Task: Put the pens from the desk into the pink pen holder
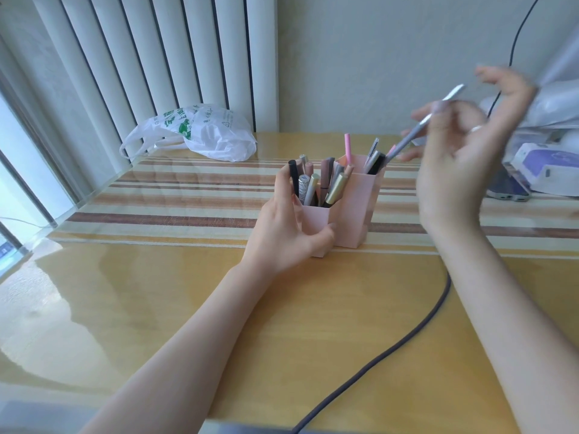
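The pink pen holder [354, 211] stands mid-desk, made of joined compartments with several pens [313, 186] standing in them. My left hand [288, 227] grips its lower front-left compartment, thumb on the front wall and fingers round the left side. Up to the right, my right hand [460, 145] pinches a thin grey pen [419, 125] between thumb and fingertips. The pen slants down to the left, its lower tip at the rim of the tall back-right compartment, among the pens there. The hand is blurred.
A white plastic bag [200, 133] lies at the back left by the blinds. A dark cable [404, 339] curves over the wooden desk [156, 308] near my right forearm. A phone [507, 186] and a white-purple device [545, 167] sit at the right edge.
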`<action>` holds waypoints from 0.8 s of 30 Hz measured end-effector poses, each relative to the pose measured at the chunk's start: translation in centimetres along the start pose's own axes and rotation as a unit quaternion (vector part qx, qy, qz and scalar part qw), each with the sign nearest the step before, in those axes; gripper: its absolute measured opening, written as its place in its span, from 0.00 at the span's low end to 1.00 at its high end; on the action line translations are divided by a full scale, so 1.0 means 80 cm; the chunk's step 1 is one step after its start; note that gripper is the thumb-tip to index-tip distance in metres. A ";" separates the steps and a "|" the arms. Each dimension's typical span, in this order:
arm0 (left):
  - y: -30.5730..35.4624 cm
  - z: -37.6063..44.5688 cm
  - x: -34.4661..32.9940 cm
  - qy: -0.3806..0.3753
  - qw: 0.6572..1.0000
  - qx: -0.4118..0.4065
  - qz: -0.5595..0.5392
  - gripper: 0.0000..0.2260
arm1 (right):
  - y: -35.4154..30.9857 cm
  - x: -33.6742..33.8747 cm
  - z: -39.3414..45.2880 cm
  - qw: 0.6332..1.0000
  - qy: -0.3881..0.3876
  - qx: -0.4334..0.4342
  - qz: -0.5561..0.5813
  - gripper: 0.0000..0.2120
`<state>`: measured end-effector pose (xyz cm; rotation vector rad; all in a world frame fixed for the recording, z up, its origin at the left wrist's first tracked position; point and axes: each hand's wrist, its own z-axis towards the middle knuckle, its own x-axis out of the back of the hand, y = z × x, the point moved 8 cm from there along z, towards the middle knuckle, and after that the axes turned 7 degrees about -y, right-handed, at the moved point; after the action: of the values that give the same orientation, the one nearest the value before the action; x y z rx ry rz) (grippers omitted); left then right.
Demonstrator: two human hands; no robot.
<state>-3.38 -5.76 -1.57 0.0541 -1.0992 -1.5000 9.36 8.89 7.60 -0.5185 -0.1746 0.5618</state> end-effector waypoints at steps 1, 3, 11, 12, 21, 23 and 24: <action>0.001 0.000 -0.001 -0.004 1.000 -0.002 -0.002 0.37 | 0.000 -0.005 0.001 1.000 -0.022 -0.010 -0.017 0.10; 0.002 0.000 -0.001 -0.009 1.000 -0.004 -0.005 0.36 | 0.011 -0.026 -0.006 0.990 -0.100 -0.016 -0.093 0.06; 0.006 -0.002 -0.001 -0.011 1.000 -0.006 0.005 0.38 | 0.015 -0.048 -0.012 0.957 -0.151 0.077 -0.234 0.13; 0.007 -0.003 -0.001 -0.010 1.000 -0.011 0.009 0.38 | 0.016 -0.050 -0.014 0.955 -0.157 0.079 -0.238 0.12; 0.010 -0.004 0.003 0.001 0.999 -0.034 0.030 0.40 | 0.029 -0.046 -0.015 0.965 -0.165 0.021 -0.203 0.11; 0.009 -0.004 0.007 0.010 0.999 -0.033 0.011 0.39 | 0.028 -0.045 -0.016 0.968 -0.166 0.022 -0.189 0.12; 0.008 -0.003 0.010 0.016 0.999 -0.031 -0.003 0.39 | 0.027 -0.046 -0.016 0.967 -0.167 0.027 -0.190 0.13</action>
<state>-3.00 -6.43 -0.87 0.0392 -1.0273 -1.5333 5.67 7.92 5.29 -0.3219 -0.5665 0.2720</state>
